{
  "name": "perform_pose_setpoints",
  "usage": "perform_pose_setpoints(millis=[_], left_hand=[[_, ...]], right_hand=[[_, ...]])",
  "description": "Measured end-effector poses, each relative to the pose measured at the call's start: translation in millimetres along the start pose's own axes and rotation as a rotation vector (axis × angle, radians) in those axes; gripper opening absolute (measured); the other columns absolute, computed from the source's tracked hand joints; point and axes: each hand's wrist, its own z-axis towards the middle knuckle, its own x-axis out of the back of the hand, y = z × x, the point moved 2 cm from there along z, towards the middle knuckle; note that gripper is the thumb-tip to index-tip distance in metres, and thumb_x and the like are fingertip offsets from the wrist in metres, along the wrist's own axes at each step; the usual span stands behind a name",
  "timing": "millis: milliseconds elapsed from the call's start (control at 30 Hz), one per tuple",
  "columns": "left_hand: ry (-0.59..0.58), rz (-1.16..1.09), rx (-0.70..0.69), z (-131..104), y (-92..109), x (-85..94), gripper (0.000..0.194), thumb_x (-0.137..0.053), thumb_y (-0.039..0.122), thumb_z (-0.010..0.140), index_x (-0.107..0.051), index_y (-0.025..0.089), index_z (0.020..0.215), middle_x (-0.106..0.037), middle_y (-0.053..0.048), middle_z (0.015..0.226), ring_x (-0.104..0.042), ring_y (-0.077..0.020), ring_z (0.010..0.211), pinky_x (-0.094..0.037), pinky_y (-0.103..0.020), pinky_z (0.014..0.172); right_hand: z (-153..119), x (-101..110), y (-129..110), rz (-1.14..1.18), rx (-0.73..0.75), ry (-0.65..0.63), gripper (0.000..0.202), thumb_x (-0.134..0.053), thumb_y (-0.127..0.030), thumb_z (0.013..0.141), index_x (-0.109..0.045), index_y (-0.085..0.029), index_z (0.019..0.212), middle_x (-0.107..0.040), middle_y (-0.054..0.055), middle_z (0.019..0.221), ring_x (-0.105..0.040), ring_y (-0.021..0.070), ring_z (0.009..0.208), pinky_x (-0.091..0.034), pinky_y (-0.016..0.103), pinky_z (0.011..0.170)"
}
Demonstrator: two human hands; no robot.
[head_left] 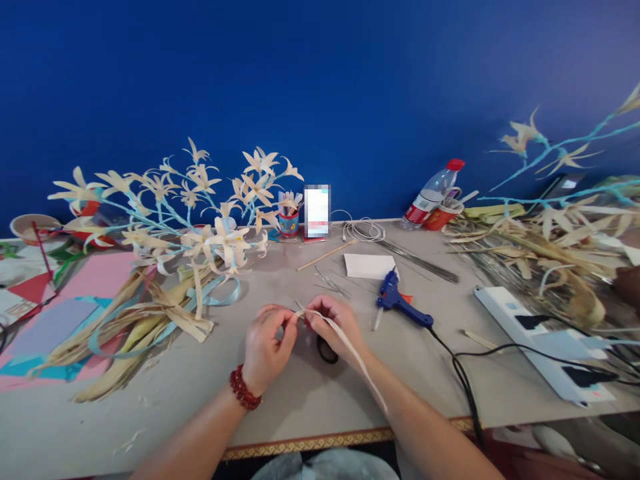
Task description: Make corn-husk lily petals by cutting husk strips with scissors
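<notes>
My left hand (270, 343), with a red bead bracelet (244, 389) on the wrist, is closed in a pinch over the table's middle. Close beside it, my right hand (337, 327) is pinched too. Both grip a narrow pale strip (345, 339) where the fingertips meet; its long tail runs back over the right wrist and forearm. A thin pointed tip pokes out above the fingertips, too small to name. Partly hidden under my right hand lies a black loop (327, 350), like a scissors handle. To the right rests a blue glue gun (404, 301).
Branches of pale husk flowers (230, 243) stand at left behind dried husks (150, 320) and coloured paper (55, 333). Thin wires (425, 260), a white card (369, 266), a bottle (431, 197) and a phone (317, 212) sit farther back. A power strip (530, 340) with cords lies right.
</notes>
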Motion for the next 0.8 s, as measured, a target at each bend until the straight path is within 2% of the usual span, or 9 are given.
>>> perform_pose_setpoints(millis=[133,367,500,600,800], left_hand=[[0.0,0.013,-0.013,0.3,0.3,-0.3,0.012,-0.049,0.018,0.086,-0.057,0.02,0.077,-0.064,-0.004,0.074,-0.058,-0.0192,0.079,-0.046,-0.031,0.075],[0.007,0.04,-0.033,1.4,2.8,-1.3,0.017,-0.048,0.018,0.086,-0.056,0.021,0.071,-0.062,-0.002,0.067,-0.059,-0.019,0.075,-0.046,-0.034,0.081],[0.005,0.029,0.014,-0.3,0.5,-1.7,0.017,-0.047,0.018,0.086,-0.057,0.021,0.072,-0.062,-0.003,0.069,-0.058,-0.0192,0.075,-0.046,-0.03,0.073],[-0.002,0.021,0.009,-0.8,-0.6,-2.7,0.016,-0.047,0.019,0.087,-0.057,0.021,0.075,-0.062,-0.003,0.07,-0.057,-0.0189,0.073,-0.045,-0.03,0.071],[0.003,0.02,-0.004,-0.1,-0.9,-2.4,0.016,-0.049,0.019,0.086,-0.057,0.02,0.073,-0.062,-0.003,0.071,-0.057,-0.0188,0.075,-0.045,-0.031,0.077]], right_hand=[[-1.9,-5.4,8.4,0.069,0.014,-0.063,0.014,-0.056,-0.031,0.078,-0.054,-0.019,0.073,-0.055,-0.003,0.06,-0.047,0.0105,0.053,-0.037,0.02,0.05],[0.1,0.4,6.4,-0.031,0.014,0.052,0.012,-0.057,-0.028,0.076,-0.055,-0.019,0.068,-0.053,-0.003,0.055,-0.046,0.0108,0.051,-0.034,0.019,0.046],[-0.6,-2.2,4.4,0.013,0.005,-0.019,0.008,-0.054,-0.025,0.079,-0.056,-0.019,0.074,-0.057,-0.003,0.059,-0.052,0.0116,0.054,-0.04,0.02,0.051],[-2.2,-5.9,8.2,0.052,0.025,-0.066,0.01,-0.055,-0.028,0.081,-0.056,-0.019,0.077,-0.058,-0.003,0.062,-0.052,0.0113,0.055,-0.04,0.02,0.052],[-1.1,-4.8,10.4,0.032,-0.029,-0.012,0.012,-0.055,-0.027,0.08,-0.056,-0.018,0.072,-0.055,-0.003,0.056,-0.049,0.0109,0.05,-0.038,0.02,0.048]])
